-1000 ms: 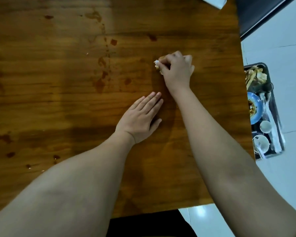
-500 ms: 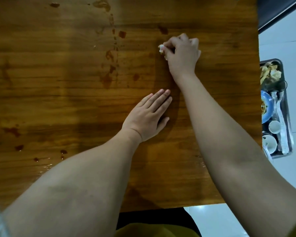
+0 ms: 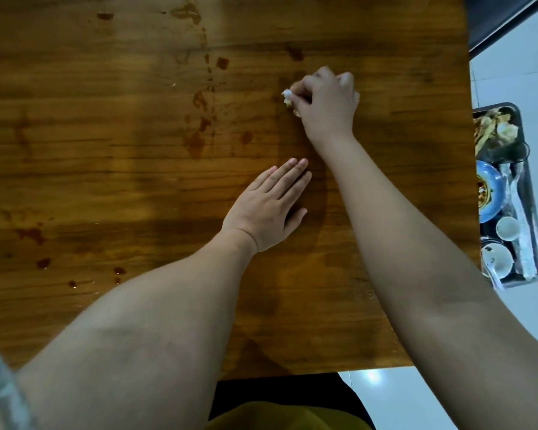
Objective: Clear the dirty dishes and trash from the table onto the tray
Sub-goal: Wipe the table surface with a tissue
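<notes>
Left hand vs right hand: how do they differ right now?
The left hand lies flat and open, palm down, holding nothing; the right hand is curled shut on a crumpled tissue. The right hand reaches farther across the table, close to the brown stains; the left sits nearer the body. Both touch the tabletop.

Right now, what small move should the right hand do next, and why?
Probably slide the crumpled tissue leftward to the nearest brown stains. The right hand grips it against the table, and the spots are still wet-looking. The left hand lies flat, bracing.
</notes>
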A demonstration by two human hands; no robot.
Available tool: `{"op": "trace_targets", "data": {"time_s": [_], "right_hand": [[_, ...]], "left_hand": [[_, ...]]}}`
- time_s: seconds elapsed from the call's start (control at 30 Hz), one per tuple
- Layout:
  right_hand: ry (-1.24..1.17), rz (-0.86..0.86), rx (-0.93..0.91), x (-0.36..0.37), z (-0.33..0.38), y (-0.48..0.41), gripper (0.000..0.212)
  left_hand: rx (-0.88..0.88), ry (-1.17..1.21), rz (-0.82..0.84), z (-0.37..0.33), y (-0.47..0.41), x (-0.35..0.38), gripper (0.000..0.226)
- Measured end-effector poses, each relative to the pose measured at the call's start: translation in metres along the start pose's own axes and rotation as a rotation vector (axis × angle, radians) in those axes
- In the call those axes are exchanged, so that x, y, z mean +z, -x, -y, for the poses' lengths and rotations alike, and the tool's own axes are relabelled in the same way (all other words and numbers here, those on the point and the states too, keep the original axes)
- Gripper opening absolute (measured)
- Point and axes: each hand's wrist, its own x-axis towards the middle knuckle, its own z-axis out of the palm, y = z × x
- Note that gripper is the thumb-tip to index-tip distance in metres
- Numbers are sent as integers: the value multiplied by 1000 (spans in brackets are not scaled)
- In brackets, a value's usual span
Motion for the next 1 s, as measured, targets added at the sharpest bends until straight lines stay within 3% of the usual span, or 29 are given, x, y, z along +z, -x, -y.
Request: {"op": "trace_targets", "data": {"time_s": [0.23, 0.57, 1.0], "right_hand": [[-18, 35, -50, 7, -11, 33, 25], [-59, 3, -62, 12, 12, -8, 26], [-75, 83, -171, 7, 7, 3, 24]], "left_hand": [[12, 28, -83, 4, -1, 5, 62], [16, -46, -166, 3, -1, 11, 60], [6, -84, -150, 3, 0, 8, 61]]}}
